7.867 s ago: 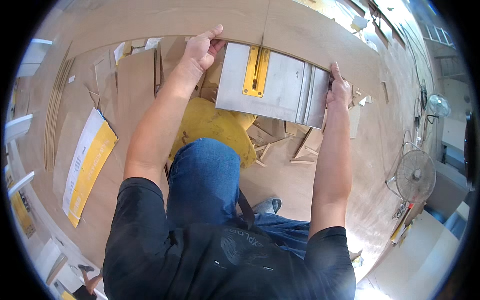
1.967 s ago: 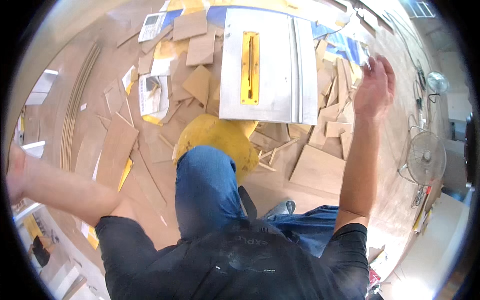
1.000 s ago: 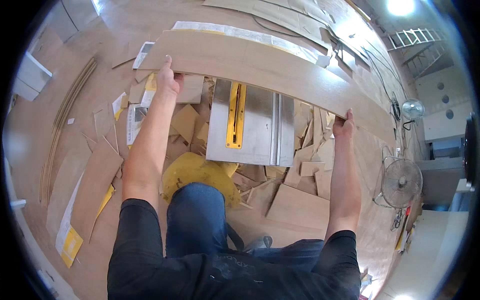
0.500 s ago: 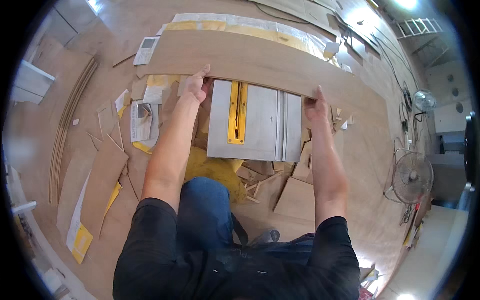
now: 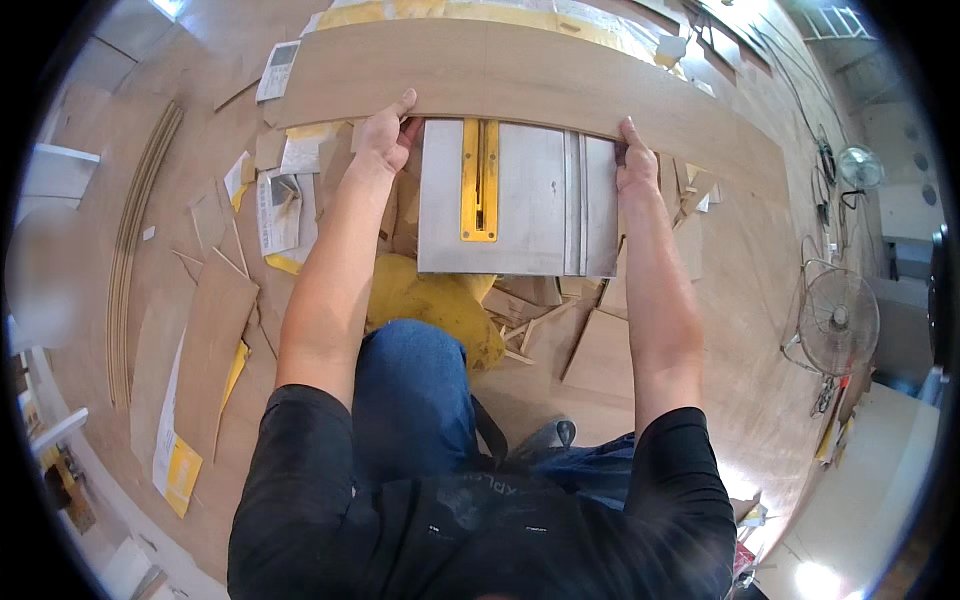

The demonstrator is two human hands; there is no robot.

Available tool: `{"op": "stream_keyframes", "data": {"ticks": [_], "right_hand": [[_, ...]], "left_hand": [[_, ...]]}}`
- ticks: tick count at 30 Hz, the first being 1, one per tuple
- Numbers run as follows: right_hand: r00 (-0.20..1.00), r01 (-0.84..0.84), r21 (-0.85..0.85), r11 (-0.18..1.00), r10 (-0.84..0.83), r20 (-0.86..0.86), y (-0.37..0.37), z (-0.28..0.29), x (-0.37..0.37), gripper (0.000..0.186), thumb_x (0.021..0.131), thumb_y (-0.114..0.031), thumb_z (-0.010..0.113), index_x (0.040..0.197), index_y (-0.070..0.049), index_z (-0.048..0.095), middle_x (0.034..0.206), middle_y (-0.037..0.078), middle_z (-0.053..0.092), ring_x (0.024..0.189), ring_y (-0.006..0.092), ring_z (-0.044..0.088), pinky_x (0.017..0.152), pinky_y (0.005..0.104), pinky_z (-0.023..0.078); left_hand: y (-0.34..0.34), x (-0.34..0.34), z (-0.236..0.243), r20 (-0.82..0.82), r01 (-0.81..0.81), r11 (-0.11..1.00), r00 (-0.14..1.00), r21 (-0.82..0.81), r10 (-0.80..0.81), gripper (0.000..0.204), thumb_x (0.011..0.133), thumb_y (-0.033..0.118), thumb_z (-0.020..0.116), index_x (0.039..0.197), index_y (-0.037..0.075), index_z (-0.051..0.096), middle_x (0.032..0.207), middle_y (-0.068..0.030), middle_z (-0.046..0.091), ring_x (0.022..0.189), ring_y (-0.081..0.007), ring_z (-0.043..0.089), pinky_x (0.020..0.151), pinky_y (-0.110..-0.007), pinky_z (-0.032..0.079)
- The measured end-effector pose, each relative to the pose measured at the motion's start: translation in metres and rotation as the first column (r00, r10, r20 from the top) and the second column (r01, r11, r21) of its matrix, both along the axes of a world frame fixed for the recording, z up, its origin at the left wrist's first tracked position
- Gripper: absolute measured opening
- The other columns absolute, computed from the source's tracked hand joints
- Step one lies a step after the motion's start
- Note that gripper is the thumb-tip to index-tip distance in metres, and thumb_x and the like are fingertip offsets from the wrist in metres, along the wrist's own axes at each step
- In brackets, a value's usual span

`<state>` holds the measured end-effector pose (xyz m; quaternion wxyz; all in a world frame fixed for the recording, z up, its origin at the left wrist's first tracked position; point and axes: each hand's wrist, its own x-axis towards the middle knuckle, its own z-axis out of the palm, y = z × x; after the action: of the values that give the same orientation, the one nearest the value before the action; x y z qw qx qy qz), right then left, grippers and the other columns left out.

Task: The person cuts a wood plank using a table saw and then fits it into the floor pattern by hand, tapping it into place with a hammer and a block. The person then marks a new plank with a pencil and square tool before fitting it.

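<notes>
A long, wide wooden plank [image 5: 500, 70] lies crosswise over the far part of a table saw's grey metal top [image 5: 525, 200]. My left hand [image 5: 388, 135] grips its near edge left of the saw, thumb on top and fingers curled underneath. Toward the right end of the saw top, my right hand [image 5: 637, 160] holds the same edge, its thumb raised at the edge and the other fingers mostly hidden. A yellow slotted insert [image 5: 480, 185] shows in the saw top, its far end covered by the plank. No raised blade is clearly visible.
Wood offcuts [image 5: 605, 350] and a yellow rounded object [image 5: 425, 310] lie around the saw's near side. Long thin strips [image 5: 140, 250] and a cut board [image 5: 215, 340] rest on the floor at left. A floor fan [image 5: 838, 312] and cables stand at right.
In the picture, plank, hands and saw all sit higher than before, apparently from my head tilting. Both hands keep their hold on the plank, which still lies across the saw top.
</notes>
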<state>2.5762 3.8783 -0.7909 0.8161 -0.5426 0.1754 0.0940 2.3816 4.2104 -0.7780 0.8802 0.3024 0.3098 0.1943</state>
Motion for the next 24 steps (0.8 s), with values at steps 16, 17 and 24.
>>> {"op": "stream_keyframes", "data": {"ticks": [16, 17, 24], "right_hand": [[0.999, -0.037, -0.013, 0.999, 0.037, -0.014, 0.000, 0.011, -0.011, 0.014, 0.089, -0.013, 0.076, 0.098, -0.004, 0.069, 0.090, 0.004, 0.068, 0.071, 0.0141, 0.061, 0.061, 0.0283, 0.051], [1.000, -0.026, 0.012, 1.000, 0.026, -0.006, 0.002, 0.011, -0.012, 0.015, 0.089, -0.013, 0.076, 0.098, -0.004, 0.069, 0.090, 0.004, 0.068, 0.072, 0.0144, 0.061, 0.062, 0.0283, 0.051], [1.000, -0.027, -0.011, 1.000, 0.027, -0.010, -0.005, 0.003, -0.009, 0.022, 0.087, -0.013, 0.079, 0.102, -0.002, 0.067, 0.094, 0.005, 0.068, 0.075, 0.0158, 0.062, 0.068, 0.0290, 0.054]], "left_hand": [[0.006, -0.002, -0.005, -0.045, 0.002, 1.000, 0.999, -0.013, -0.002, 0.030, 0.089, 0.008, 0.073, 0.116, 0.010, 0.058, 0.110, -0.0049, 0.063, 0.105, -0.0181, 0.062, 0.092, -0.033, 0.055], [0.006, -0.001, -0.004, -0.044, 0.004, 1.000, 0.999, -0.015, -0.004, 0.031, 0.090, 0.007, 0.073, 0.117, 0.009, 0.058, 0.110, -0.0053, 0.063, 0.106, -0.0186, 0.061, 0.093, -0.034, 0.056], [0.002, -0.007, -0.007, -0.018, -0.005, 1.000, 1.000, -0.009, 0.005, 0.031, 0.090, 0.008, 0.073, 0.117, 0.008, 0.057, 0.113, -0.0062, 0.063, 0.102, -0.0192, 0.064, 0.089, -0.032, 0.057]]}}
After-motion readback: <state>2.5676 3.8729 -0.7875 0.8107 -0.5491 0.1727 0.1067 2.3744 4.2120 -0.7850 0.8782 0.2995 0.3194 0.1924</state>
